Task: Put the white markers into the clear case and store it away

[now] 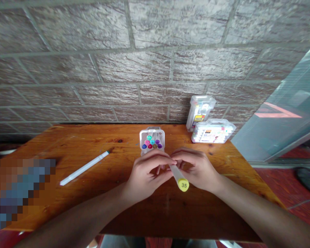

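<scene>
Left of the small clear plastic case of coloured round-ended markers (152, 140), a white marker with a green tip (84, 168) lies on the brown wooden table (74, 203). Nearer than the case, the left hand (147, 174) and right hand (196, 168) both have their grip clamped on a white marker with a yellow end reading 35 (179, 177)

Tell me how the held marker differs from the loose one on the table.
The held marker is between the left hand and right hand; the loose marker lies on the table. The held marker's visible end is yellow, marked 35; the loose marker's coloured end is dark green. Both have pale bodies.
</scene>
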